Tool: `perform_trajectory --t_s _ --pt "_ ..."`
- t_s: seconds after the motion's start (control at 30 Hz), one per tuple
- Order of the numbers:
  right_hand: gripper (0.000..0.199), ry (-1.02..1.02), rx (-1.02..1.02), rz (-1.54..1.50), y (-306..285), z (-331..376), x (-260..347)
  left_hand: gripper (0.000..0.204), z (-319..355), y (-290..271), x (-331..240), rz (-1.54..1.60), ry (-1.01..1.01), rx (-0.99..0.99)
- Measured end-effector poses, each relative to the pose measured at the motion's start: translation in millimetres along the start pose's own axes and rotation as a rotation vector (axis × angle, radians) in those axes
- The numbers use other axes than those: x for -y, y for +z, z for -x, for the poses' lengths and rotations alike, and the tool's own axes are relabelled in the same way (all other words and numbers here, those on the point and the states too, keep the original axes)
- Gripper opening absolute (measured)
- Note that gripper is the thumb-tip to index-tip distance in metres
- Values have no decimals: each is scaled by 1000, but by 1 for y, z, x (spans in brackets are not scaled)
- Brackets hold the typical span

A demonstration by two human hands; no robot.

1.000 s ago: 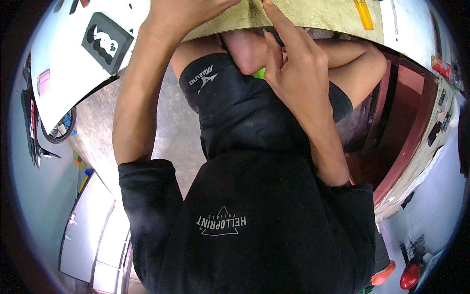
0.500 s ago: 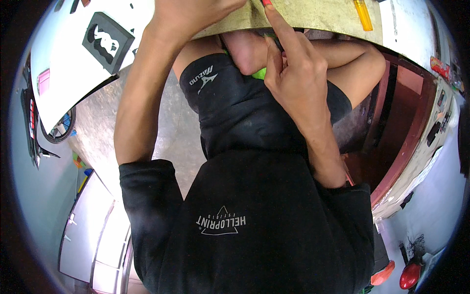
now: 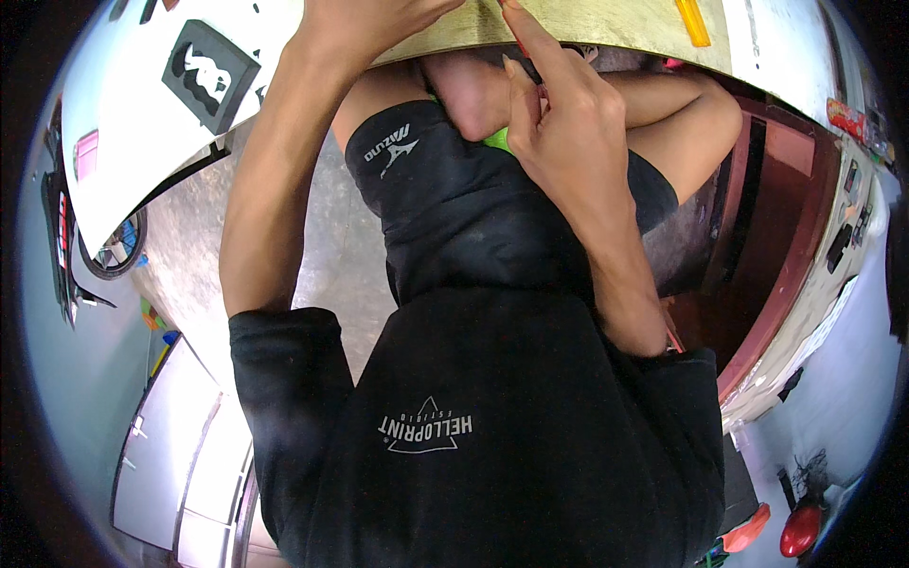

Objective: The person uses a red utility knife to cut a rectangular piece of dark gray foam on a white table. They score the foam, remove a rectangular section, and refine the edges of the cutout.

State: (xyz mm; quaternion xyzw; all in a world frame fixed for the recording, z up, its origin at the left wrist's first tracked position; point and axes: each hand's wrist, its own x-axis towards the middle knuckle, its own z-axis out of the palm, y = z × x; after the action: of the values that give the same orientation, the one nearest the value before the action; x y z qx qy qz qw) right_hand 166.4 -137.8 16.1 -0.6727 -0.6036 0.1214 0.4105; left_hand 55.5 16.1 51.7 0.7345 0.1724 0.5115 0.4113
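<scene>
My left hand [image 3: 365,21] reaches over the pale yellowish board [image 3: 606,21] at the top of the view. Its fingers run out past the upper edge, so their grip is hidden. Lower and to the right, my right hand [image 3: 573,112] is closed at the board's near edge, index finger stretched along a slim red tool [image 3: 519,43] whose kind I cannot make out. The thumb stands up beside that finger. Most of the tool is covered by the hand or out of view.
On the white tabletop at left lies a black block [image 3: 234,76] with a wavy cutout showing white. A yellow-orange stick-like item [image 3: 694,21] rests on the board at right. My crossed legs [image 3: 686,123] are under the board's edge. A red packet [image 3: 846,118] sits far right.
My right hand has shifted slightly left, its thumb now raised further from the board edge. More of the red tool shows beside the index finger. My left hand moved a little.
</scene>
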Motion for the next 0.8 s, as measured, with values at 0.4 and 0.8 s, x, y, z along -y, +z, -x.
perform_trajectory --t_s 0.4,0.8 --pt "55 -26 9 19 2 3 -2 52 -3 -8 24 -220 236 76" --pt "47 -83 -52 -3 10 -4 -10 52 -5 -12 28 -318 292 111"
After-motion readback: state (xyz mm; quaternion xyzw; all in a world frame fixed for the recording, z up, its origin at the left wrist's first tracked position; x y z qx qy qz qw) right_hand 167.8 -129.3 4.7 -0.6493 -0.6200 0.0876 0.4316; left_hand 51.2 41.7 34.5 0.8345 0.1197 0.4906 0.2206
